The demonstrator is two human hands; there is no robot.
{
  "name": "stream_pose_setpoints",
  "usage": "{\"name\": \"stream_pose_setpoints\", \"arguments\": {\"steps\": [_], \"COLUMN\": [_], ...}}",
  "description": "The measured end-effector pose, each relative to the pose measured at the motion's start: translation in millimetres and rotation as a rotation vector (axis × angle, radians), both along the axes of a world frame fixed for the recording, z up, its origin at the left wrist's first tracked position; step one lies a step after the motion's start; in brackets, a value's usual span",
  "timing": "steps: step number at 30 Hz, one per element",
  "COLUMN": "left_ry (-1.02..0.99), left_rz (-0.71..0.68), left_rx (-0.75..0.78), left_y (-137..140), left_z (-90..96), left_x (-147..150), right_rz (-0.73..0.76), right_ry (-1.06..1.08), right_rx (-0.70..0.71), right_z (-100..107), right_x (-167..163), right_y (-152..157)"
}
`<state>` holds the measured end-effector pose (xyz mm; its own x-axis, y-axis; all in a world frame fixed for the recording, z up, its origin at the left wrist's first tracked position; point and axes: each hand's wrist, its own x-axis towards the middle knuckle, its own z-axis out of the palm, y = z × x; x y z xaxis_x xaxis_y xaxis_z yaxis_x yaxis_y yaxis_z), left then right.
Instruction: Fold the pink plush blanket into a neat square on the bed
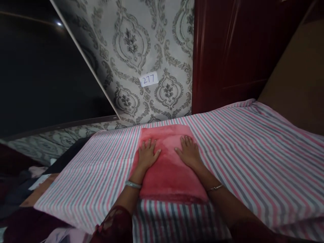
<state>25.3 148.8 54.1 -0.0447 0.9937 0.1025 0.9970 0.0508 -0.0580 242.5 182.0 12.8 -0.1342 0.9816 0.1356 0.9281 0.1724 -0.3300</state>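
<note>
A pinkish-red plush cloth, perhaps a blanket (172,175), lies folded into a neat rectangle on a striped sheet (235,145). On its left side rests my left hand (147,155), palm down with the fingers spread. My right hand (188,152) lies flat on the right side of the same folded cloth, fingers stretched forward and thumb pointing inward. Both hands press on the top surface and grip nothing. The layered fold of the cloth shows along its near edge.
Behind the sheet stands a wall with patterned wallpaper and a paper label (149,79) reading 277. A large dark screen (50,74) leans in at left. A dark red door (227,50) is at right. Clothes and a cardboard piece (37,194) lie at lower left.
</note>
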Motion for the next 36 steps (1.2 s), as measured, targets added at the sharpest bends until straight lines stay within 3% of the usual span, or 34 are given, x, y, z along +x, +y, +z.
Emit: {"name": "stream_pose_setpoints", "arguments": {"steps": [4, 8, 10, 12, 15, 19, 23, 29, 36], "left_ry": [-0.010, -0.115, -0.183, -0.198, -0.146, -0.128, -0.142, -0.156, -0.169], "left_rz": [0.008, -0.004, -0.008, -0.005, -0.027, -0.026, -0.024, -0.029, -0.035], "left_rx": [0.010, -0.101, -0.093, 0.009, 0.110, 0.024, -0.012, -0.030, -0.032], "left_y": [-3, 5, 16, 29, 46, 58, 64, 69, 65], "left_z": [1.5, 21.3, 38.5, 53.2, 55.7, 24.0, 0.7, 1.2, 1.2], "left_x": [1, -7, -11, -13, -12, -12, -16, -17, -16], "right_rz": [-0.032, -0.056, -0.041, 0.051, 0.172, 0.228, 0.142, -0.055, -0.129], "right_ry": [-0.023, -0.022, -0.019, -0.016, -0.028, -0.049, -0.045, -0.030, -0.002], "right_rx": [-0.086, -0.144, -0.064, 0.045, 0.103, 0.091, 0.059, -0.055, -0.109], "right_z": [-4, 22, 45, 66, 79, 62, 37, 10, 3], "right_x": [27, 39, 26, -1, -53, -88, -58, 16, 39], "right_y": [0, 4, 10, 17, 26, 38, 59, 84, 76]}}
